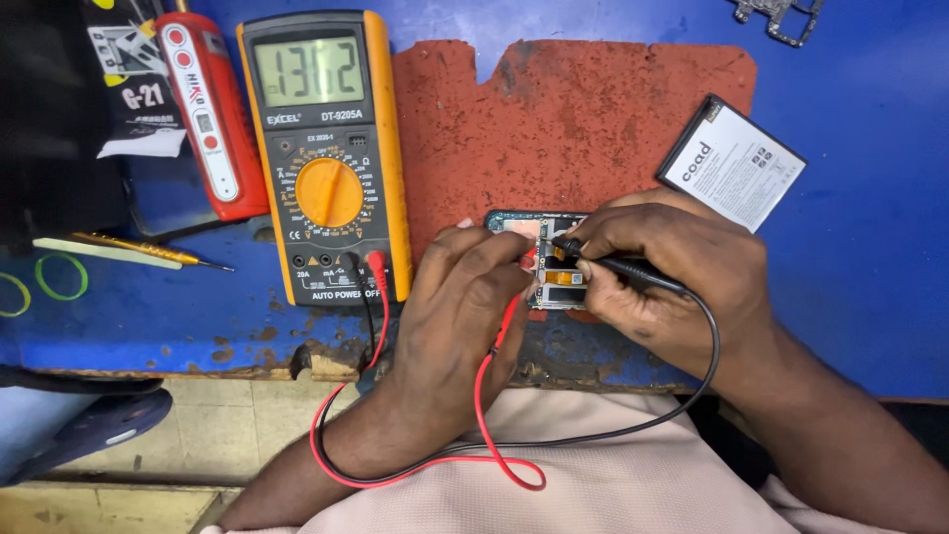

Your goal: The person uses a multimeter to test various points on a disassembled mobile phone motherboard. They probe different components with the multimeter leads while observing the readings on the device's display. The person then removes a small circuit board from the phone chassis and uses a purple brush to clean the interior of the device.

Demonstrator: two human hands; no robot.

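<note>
Two probes rest on the opened phone (550, 265) lying on the red mat (593, 119): left hand (465, 307) pinches the red probe (522, 287), right hand (662, 272) grips the black probe (618, 265). The multimeter (326, 148) already displays a reading; the battery (732, 163) lies apart, not refitted.

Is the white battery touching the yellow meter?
Apart. The head view shows the white battery lying at the right, with the red mat stretching between it and the yellow meter.
</note>
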